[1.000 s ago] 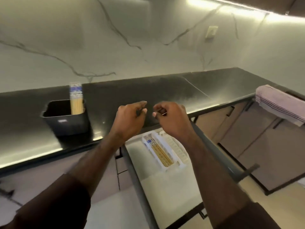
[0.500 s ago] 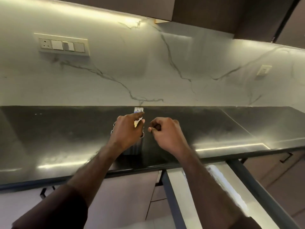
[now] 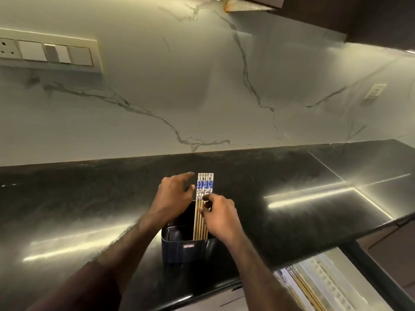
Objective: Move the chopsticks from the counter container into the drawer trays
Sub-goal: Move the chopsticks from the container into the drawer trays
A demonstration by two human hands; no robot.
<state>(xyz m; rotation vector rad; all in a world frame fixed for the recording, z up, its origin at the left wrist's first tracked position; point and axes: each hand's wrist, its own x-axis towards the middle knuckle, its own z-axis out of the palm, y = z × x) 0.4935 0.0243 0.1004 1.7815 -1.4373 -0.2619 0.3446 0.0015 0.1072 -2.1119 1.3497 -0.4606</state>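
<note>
A switch plate [image 3: 48,52] is fixed to the marble wall [image 3: 179,86] at upper left, above a dark polished bench [image 3: 67,198] that runs the full width of the view. Near the middle of the bench, close to its front edge, stands a dark container [image 3: 187,249] with a small label on its near wall. The left hand [image 3: 174,198] is raised at the container's left side, fingers [image 3: 186,176] spread and extended, thumb pointing toward the chopsticks [image 3: 203,207]; contact with them cannot be confirmed. The chopsticks stand upright as a flat row in the right part of the container, wooden shafts below, blue-and-white patterned tops rising well above the rim. The right hand [image 3: 219,214] is at their right side, its fingers [image 3: 205,204] curled and closed onto the shafts just below the patterned section; how many sticks are pinched cannot be told. To the right, beyond the bench's front edge at lower right, an open drawer [image 3: 359,261] shows a white tray [image 3: 325,279] with further chopsticks [image 3: 307,290] of the same kind lying flat in it. A small wall plate [image 3: 377,90] sits on the marble at far right, under a dark upper cabinet [image 3: 359,16].
</note>
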